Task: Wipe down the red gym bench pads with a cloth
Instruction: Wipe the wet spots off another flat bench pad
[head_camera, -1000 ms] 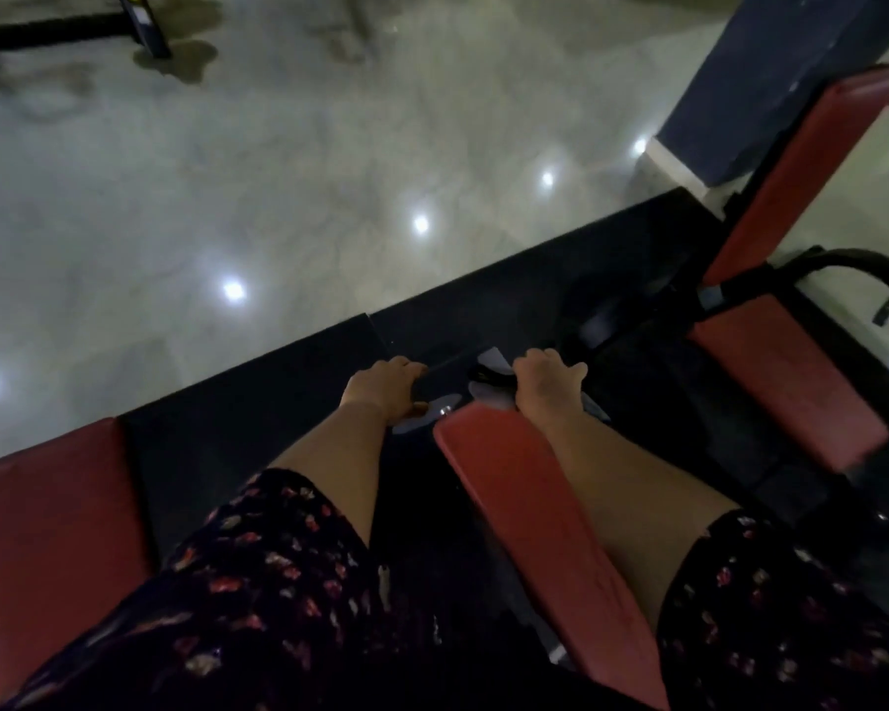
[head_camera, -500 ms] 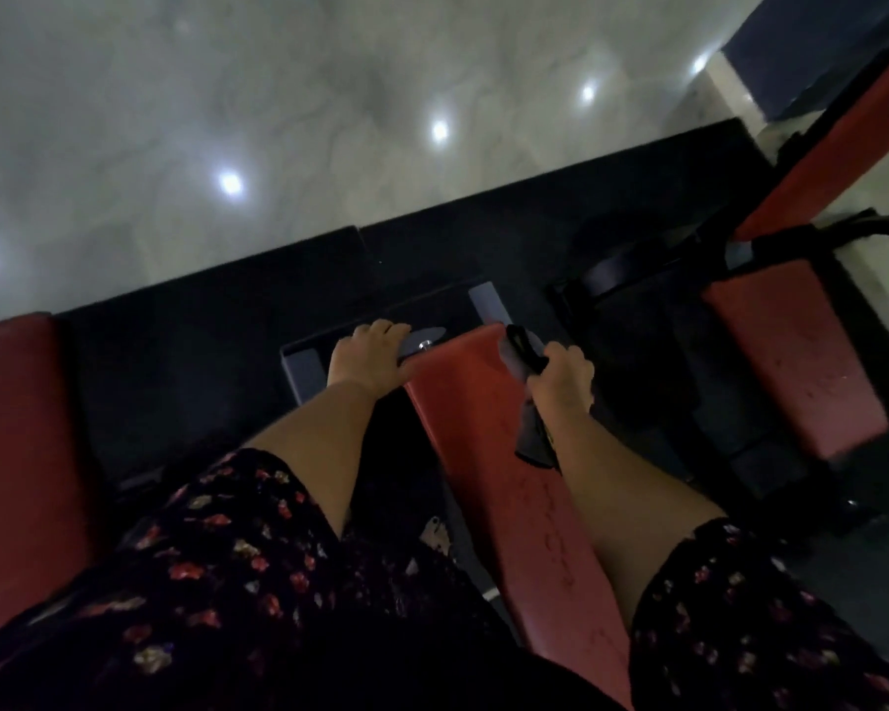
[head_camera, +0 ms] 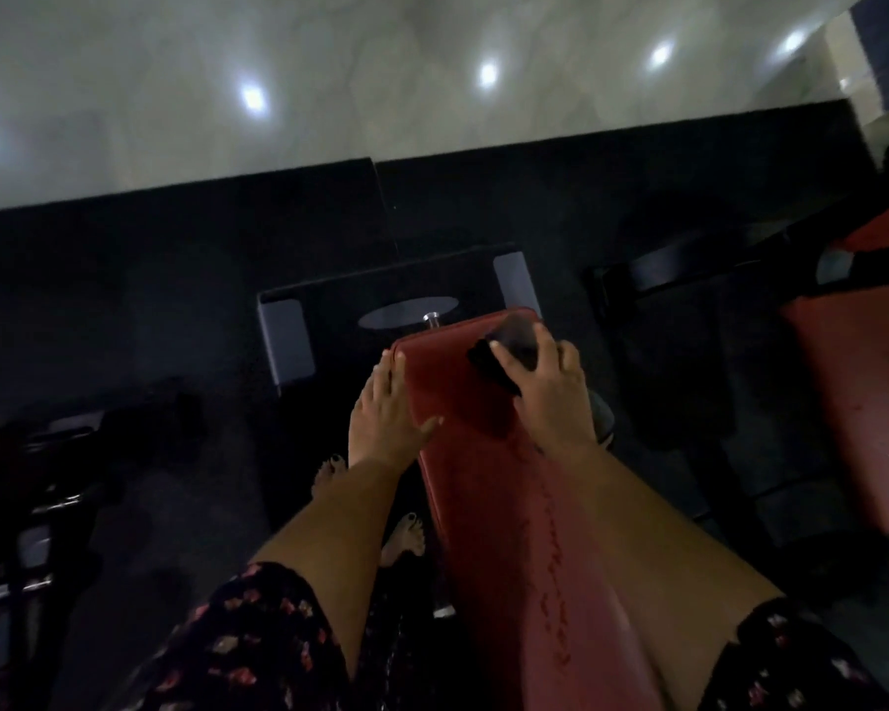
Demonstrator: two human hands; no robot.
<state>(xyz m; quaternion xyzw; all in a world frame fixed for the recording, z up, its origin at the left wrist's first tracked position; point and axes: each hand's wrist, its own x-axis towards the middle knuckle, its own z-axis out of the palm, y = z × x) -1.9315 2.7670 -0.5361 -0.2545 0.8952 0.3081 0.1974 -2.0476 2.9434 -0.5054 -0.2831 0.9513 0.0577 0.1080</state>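
The right hand (head_camera: 545, 390) is cupped over a dark cloth (head_camera: 501, 359), fingers spread and curled round the wad, pressing it onto the far right corner of the red bench pad (head_camera: 504, 505). The left hand (head_camera: 388, 407) lies open along the pad's left edge near the far end, fingers straight down the side and thumb on top, steadying it.

The cloth looks soft, limp and light. It should bunch under the palm, so it is best held balled up with flat downward pressure. The pad is a long, narrow slab with rounded corners, covered in smooth, faintly shiny material that looks like vinyl. It seems firm and probably a little slick, with a stitched or scuffed line along its right side. It likely needs bracing rather than lifting.

Beyond the far edge is a black frame foot (head_camera: 381, 284) with grey end caps. It stands on a dark matte mat (head_camera: 124, 279) that borders a pale glossy floor (head_camera: 329, 53). A second red pad (head_camera: 863, 402) stands well apart on the right.
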